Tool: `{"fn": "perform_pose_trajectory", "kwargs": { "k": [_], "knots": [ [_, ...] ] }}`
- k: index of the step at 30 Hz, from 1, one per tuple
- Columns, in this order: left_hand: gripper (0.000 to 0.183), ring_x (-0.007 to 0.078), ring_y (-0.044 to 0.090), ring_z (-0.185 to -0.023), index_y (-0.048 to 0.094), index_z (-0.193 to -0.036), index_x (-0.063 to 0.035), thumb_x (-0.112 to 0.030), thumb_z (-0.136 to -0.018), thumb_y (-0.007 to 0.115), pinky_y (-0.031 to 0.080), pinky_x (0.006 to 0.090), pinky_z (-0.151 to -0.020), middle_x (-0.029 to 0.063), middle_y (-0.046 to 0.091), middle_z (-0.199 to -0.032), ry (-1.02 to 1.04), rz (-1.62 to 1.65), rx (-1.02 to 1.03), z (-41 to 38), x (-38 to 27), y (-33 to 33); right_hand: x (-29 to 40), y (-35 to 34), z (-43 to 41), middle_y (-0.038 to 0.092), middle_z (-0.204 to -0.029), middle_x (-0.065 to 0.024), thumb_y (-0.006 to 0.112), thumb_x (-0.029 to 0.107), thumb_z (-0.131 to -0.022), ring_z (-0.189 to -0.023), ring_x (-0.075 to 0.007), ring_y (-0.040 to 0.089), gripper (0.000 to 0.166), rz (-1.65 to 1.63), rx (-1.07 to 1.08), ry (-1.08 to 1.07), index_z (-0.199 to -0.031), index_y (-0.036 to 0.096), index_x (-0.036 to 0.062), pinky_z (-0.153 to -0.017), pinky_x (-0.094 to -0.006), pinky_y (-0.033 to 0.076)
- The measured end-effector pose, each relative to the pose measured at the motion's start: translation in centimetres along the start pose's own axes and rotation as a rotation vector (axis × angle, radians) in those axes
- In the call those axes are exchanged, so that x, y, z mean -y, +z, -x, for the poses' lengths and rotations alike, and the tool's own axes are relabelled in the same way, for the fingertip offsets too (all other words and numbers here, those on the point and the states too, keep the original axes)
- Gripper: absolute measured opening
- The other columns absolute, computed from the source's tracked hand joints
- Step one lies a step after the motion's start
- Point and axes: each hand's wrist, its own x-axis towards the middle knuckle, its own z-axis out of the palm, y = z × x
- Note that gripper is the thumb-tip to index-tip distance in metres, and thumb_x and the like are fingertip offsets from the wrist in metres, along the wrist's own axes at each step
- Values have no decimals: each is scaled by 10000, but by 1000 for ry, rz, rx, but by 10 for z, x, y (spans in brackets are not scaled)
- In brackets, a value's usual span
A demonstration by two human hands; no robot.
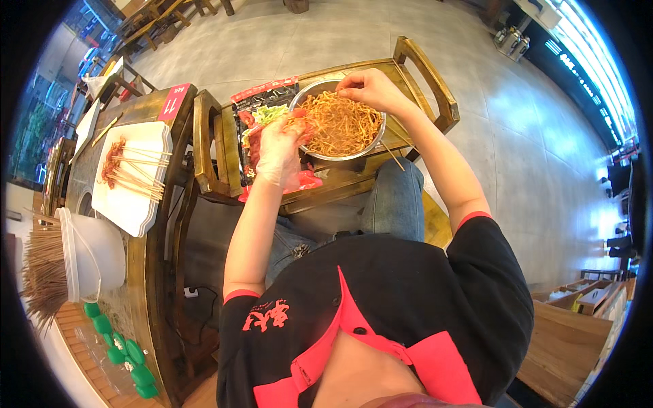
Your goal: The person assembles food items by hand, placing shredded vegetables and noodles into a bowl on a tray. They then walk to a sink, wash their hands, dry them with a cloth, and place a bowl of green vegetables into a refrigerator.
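A round metal bowl (326, 86) filled with thin brownish-orange seasoned food strands (342, 125) stands on a wooden armchair (326, 193) before my knees. My left hand (278, 153), in a clear plastic glove, is at the bowl's left rim with reddish strands between thumb and fingers. My right hand (375, 89) reaches over the far right rim, its fingertips pinched close to the food; whether they grip anything is hidden. Left of the bowl lies a black and red printed plastic bag (265, 97), partly behind my left hand. One thin wooden stick (393, 155) juts from beneath the bowl's right side.
On the wooden table (137, 260) to my left, a white tray (127, 204) carries several bamboo skewers threaded with reddish food (115, 160). A white bucket (99, 250) of bare sticks (43, 270) stands nearer me. The chair's arm (441, 97) rises beyond my right forearm.
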Motion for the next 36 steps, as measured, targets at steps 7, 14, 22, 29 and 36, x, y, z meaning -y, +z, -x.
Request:
{"fn": "perform_pose_trajectory", "kwargs": {
  "k": [7,14,22,29,36],
  "knots": [
    [292,155,586,-845,493,-1144,26,-27,-860,454,476,266,-758,93,569,-1005,65,-75,32,-12,6,21,28,14,7,643,-811,-48,642,115,-782,-741,-113,578,138,-141,-66,-99,-880,657,19,-678,-242,455],
    [286,103,554,-823,520,-1111,11,-30,-828,526,451,235,-731,63,581,-973,67,-279,137,-18,13,16,37,36,6,598,-820,-129,600,63,-756,-782,-280,585,155,227,-3,-389,-894,636,4,-695,-351,463],
    [293,143,599,-819,500,-1142,31,-46,-860,525,486,254,-721,76,594,-971,28,-10,72,-14,11,10,26,28,0,636,-913,-117,537,5,-712,-756,-241,593,370,72,58,-328,-1071,604,60,-701,-324,470],
    [303,168,614,-835,484,-1156,42,-68,-877,530,498,269,-726,101,597,-999,6,43,38,-9,-1,8,18,17,3,650,-805,-101,641,132,-720,-718,-178,608,327,105,265,-79,-1042,616,82,-669,-321,472],
    [320,171,605,-888,469,-1183,44,-33,-876,512,495,259,-762,108,599,-1017,85,71,-17,-10,-1,-1,-14,13,2,645,-777,-138,638,145,-725,-755,-279,616,161,387,171,-21,-854,668,53,-703,-354,480]
  ]
}}
